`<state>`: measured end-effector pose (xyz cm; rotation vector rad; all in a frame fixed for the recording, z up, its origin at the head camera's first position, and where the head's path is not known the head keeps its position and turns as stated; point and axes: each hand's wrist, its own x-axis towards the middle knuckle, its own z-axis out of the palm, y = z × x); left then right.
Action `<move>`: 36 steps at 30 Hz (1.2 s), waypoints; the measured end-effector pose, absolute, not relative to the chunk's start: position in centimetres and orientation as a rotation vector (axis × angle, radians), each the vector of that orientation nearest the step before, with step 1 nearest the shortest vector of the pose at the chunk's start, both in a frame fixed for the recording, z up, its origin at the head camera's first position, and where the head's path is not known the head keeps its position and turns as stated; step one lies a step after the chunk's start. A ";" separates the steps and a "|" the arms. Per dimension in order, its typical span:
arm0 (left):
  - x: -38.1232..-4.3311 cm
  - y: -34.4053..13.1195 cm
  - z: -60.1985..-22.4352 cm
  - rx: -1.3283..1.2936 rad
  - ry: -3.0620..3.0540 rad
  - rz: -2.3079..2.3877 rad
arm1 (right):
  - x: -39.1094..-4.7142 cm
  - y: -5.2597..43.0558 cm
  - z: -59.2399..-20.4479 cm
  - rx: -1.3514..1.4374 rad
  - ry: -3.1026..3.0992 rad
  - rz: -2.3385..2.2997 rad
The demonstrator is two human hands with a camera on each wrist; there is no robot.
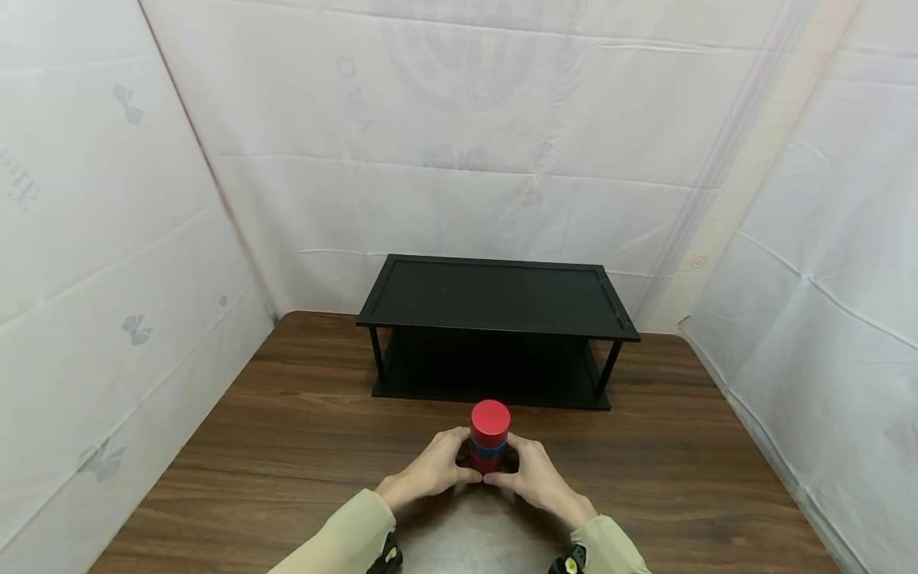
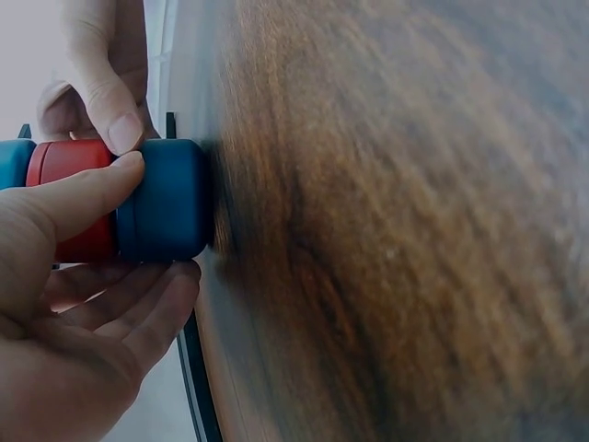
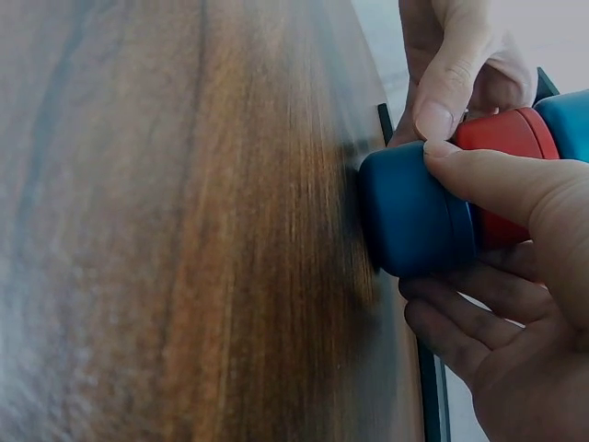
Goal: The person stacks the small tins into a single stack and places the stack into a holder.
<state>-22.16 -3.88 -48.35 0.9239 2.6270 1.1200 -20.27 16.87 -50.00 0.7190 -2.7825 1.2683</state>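
A short upright stack of red and blue round canisters stands on the wooden table in front of me. Its red top [image 1: 491, 418] shows in the head view, with a dark blue band [image 1: 488, 450] below it. Both wrist views, turned sideways, show a blue canister [image 2: 170, 203] at the table end and a red canister [image 3: 502, 138] next to it. My left hand [image 1: 434, 465] grips the stack from the left, my right hand [image 1: 536, 478] from the right. The thumbs meet at the near side; the other fingers curl round behind, partly hidden.
Behind the stack stands a black two-level rack [image 1: 495, 295], its lower shelf close to the canisters. The brown wooden table [image 1: 287, 446] spreads to both sides. White sheeting [image 1: 459, 143] hangs at the back, left and right.
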 end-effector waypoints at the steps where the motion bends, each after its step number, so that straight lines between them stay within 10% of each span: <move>1: -22.2 -3.9 -48.4 0.925 2.628 1.119 | -20.3 16.9 -50.0 0.717 -2.783 1.267; 36: -22.1 -3.8 -48.2 0.910 2.639 1.141 | -20.5 16.8 -49.6 0.730 -2.794 1.302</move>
